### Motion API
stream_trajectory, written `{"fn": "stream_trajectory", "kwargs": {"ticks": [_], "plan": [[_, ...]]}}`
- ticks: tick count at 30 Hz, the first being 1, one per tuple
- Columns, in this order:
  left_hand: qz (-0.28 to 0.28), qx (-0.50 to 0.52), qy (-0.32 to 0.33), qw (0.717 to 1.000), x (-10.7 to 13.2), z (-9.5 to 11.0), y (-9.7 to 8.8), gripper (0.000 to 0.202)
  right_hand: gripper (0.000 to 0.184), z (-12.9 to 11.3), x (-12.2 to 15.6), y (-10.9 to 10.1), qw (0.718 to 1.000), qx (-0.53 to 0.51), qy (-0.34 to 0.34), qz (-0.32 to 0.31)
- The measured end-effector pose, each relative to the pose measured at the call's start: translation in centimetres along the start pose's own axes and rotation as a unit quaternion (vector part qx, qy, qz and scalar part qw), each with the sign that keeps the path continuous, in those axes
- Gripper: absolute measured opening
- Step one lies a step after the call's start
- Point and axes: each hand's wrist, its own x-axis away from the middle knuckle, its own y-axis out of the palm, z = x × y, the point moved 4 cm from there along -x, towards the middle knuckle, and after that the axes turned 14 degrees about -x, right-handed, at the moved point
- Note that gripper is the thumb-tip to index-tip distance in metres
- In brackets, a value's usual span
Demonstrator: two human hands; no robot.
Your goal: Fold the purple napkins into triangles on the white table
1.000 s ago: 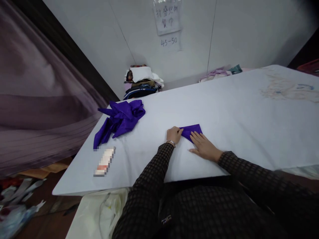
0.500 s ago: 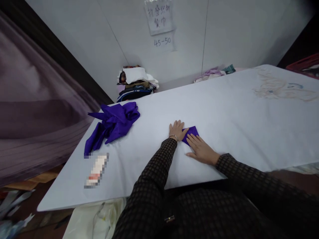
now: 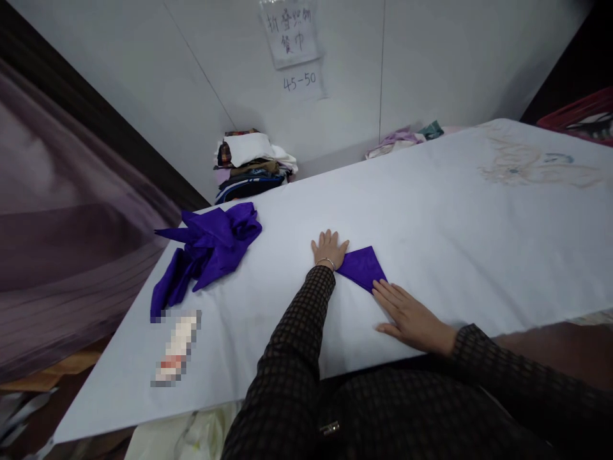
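A folded purple napkin (image 3: 364,265) lies flat on the white-covered table (image 3: 431,255), between my two hands. My left hand (image 3: 329,249), with a bracelet at its wrist, rests palm down with fingers spread at the napkin's left corner. On the napkin's near right corner lie the fingertips of my right hand (image 3: 412,316), its fingers stretched out and the thumb apart. A loose crumpled heap of purple cloth (image 3: 215,243) sits on the left part of the table, away from both hands.
Behind the table's far edge is a pile of folded clothes (image 3: 253,163); more cloth (image 3: 397,142) lies along the wall. A blurred-out flat item (image 3: 177,351) lies at the table's left front. A red basket (image 3: 579,115) stands far right. A curtain (image 3: 71,243) hangs on the left.
My right hand has slid right and toward me across the napkin, and more of the purple cloth shows between my hands. My left hand stays at the left corner. The camera view has shifted slightly.
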Motion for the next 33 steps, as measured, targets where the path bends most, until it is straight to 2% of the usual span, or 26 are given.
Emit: {"fn": "stream_trajectory", "kwargs": {"ticks": [3,6,9,14,17,21,24,27,30,33], "plan": [[0.028,-0.005,0.002,1.0,0.2,-0.1,-0.5,0.06,0.069,-0.1,0.8,-0.1,1.0,-0.004,-0.004,0.008],[0.071,-0.021,0.046,0.996,0.9,0.5,-1.4,0.048,0.069,-0.2,1.0,-0.2,1.0,-0.009,-0.008,0.019],[0.049,-0.046,0.064,0.996,1.6,1.0,-1.8,0.046,0.068,-0.3,0.9,-0.3,1.0,-0.011,-0.01,0.023],[0.007,-0.064,0.02,0.998,2.6,0.9,-1.9,0.045,0.061,1.0,0.6,-1.2,0.999,-0.045,-0.011,0.01],[0.001,-0.071,-0.016,0.997,4.6,0.5,-1.8,0.043,0.047,2.6,0.0,-2.4,0.996,-0.081,-0.015,-0.026],[0.005,-0.078,-0.049,0.996,9.0,0.0,-1.3,0.04,0.037,3.8,-0.7,-4.5,0.99,-0.129,-0.017,-0.059],[0.01,-0.072,-0.067,0.995,11.7,-0.2,-1.0,0.038,0.035,3.2,-1.4,-5.6,0.987,-0.149,-0.001,-0.066],[0.007,-0.061,-0.078,0.995,12.6,-0.2,-0.9,0.037,0.033,1.8,-2.6,-5.8,0.99,-0.128,0.016,-0.059],[0.002,-0.056,-0.078,0.995,12.4,-0.2,-1.0,0.036,0.043,0.1,-4.7,-4.9,0.996,-0.092,0.018,-0.014],[0.004,-0.054,-0.079,0.995,12.3,-0.2,-1.1,0.035,0.062,-1.1,-7.2,-2.7,0.998,-0.064,0.027,0.01]]}}
